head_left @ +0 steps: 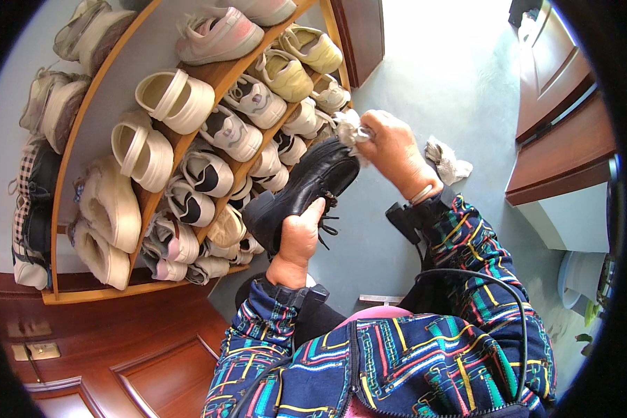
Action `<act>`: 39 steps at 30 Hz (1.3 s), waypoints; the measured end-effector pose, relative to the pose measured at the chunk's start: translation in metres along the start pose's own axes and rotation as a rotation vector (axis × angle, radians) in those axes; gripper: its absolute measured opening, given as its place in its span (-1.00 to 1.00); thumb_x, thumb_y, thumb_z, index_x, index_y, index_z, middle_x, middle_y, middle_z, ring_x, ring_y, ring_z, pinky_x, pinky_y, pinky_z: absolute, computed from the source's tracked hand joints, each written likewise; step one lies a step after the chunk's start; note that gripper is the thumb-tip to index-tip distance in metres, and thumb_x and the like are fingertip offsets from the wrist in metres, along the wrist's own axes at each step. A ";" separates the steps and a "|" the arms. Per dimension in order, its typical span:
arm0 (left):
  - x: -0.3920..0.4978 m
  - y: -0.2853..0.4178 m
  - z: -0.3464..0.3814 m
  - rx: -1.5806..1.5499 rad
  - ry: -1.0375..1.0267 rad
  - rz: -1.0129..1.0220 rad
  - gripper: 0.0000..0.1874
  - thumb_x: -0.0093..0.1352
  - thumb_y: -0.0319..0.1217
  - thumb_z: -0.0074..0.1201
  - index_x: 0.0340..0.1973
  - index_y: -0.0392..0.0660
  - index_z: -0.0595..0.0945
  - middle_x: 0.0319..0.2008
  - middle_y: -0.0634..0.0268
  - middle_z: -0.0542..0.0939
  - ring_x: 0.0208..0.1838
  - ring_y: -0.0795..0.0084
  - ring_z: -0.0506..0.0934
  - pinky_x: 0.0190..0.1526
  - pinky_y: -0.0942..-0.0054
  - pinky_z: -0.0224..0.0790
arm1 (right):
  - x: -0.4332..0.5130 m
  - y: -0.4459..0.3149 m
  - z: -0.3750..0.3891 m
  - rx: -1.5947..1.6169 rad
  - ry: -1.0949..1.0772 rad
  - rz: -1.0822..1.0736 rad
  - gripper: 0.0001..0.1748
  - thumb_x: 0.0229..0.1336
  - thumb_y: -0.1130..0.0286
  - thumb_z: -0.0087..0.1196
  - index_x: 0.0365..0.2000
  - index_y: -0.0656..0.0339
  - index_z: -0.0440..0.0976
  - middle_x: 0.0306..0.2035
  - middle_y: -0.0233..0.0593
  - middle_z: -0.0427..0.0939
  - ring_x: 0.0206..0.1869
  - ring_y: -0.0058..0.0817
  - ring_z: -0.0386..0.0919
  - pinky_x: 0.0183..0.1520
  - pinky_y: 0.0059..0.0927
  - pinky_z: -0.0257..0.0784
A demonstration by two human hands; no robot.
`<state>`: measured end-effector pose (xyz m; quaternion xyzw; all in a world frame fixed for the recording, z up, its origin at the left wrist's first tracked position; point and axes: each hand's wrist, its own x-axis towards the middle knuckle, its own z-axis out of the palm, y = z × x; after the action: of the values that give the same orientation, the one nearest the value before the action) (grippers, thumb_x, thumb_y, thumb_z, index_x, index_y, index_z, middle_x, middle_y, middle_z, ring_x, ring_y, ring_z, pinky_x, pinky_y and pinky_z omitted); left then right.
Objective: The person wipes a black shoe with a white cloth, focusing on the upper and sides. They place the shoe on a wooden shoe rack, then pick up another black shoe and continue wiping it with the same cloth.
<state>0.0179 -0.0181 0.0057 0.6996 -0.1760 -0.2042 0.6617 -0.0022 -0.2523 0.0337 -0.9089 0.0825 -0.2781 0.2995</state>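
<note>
A black leather lace-up shoe (305,183) is tilted in front of me, its toe pointing up and right, its heel down and left. My left hand (299,235) grips it near the opening, thumb by the loose black laces. My right hand (394,149) holds a crumpled whitish tissue or cloth (351,128) at the toe of the shoe. The hidden underside of the shoe cannot be seen. On the grey floor to the right of my right hand lies a second crumpled, soiled tissue or cloth (448,161).
To the left stands a wooden shoe rack (157,201) full of sneakers, clogs (175,102) and fur-lined slippers (109,206). A wooden door (151,371) is at the lower left. Wooden panelling (569,146) and a light blue bucket (577,279) are at the right.
</note>
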 end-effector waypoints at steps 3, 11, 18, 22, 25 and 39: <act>0.001 0.000 0.003 -0.098 -0.003 -0.076 -0.69 0.51 -0.58 0.07 0.14 -0.36 0.67 0.07 0.18 0.72 0.11 0.35 0.64 0.23 0.37 0.45 | -0.007 -0.017 0.010 0.106 0.099 -0.311 -0.78 0.03 0.41 0.27 -0.30 0.21 0.50 -0.21 -0.10 0.56 -0.13 -0.04 0.61 -0.04 -0.07 0.57; -0.001 0.013 -0.001 -0.393 0.067 -0.098 -0.70 0.53 -0.53 0.07 0.12 -0.38 0.69 0.04 0.19 0.73 0.07 0.38 0.66 0.20 0.43 0.47 | 0.008 0.017 0.003 -0.250 -0.152 0.151 -0.82 0.20 0.40 0.17 -0.27 0.28 0.45 -0.31 0.10 0.62 -0.18 0.13 0.63 -0.11 0.02 0.56; -0.001 0.005 -0.002 -0.554 0.106 -0.220 -0.64 0.52 -0.50 0.07 0.17 -0.42 0.64 0.09 0.11 0.71 0.09 0.26 0.68 0.23 0.29 0.52 | -0.003 -0.003 0.013 0.116 0.190 -0.149 -0.82 0.14 0.41 0.27 -0.28 0.17 0.49 -0.30 -0.06 0.57 -0.19 0.03 0.59 -0.10 -0.05 0.55; 0.000 0.004 -0.007 -0.692 0.109 -0.222 -0.59 0.51 -0.49 0.06 0.23 -0.43 0.60 0.13 0.05 0.69 0.13 0.19 0.68 0.26 0.20 0.54 | 0.005 0.007 0.011 -0.012 0.080 -0.001 -0.85 0.17 0.45 0.24 -0.24 0.20 0.54 -0.31 0.01 0.59 -0.20 0.11 0.60 -0.11 -0.05 0.55; 0.000 0.005 -0.010 -0.631 0.114 -0.208 -0.61 0.51 -0.51 0.05 0.21 -0.44 0.61 0.14 0.05 0.69 0.13 0.21 0.68 0.26 0.21 0.54 | 0.005 0.015 0.013 0.096 0.189 0.101 -0.81 0.18 0.44 0.28 -0.19 0.21 0.58 -0.32 0.01 0.64 -0.22 0.10 0.64 -0.11 -0.10 0.57; 0.004 -0.003 0.000 -0.714 0.109 -0.248 -0.61 0.48 -0.55 0.05 0.20 -0.43 0.62 0.12 0.09 0.70 0.12 0.22 0.68 0.27 0.24 0.51 | -0.014 -0.032 0.020 -0.032 -0.146 -0.400 -0.80 -0.02 0.42 0.25 -0.32 0.09 0.49 -0.32 -0.25 0.51 -0.25 -0.15 0.62 -0.19 -0.13 0.58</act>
<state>0.0213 -0.0203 0.0022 0.4510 0.0279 -0.2937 0.8424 -0.0033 -0.2124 0.0330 -0.9295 -0.1170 -0.2641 0.2293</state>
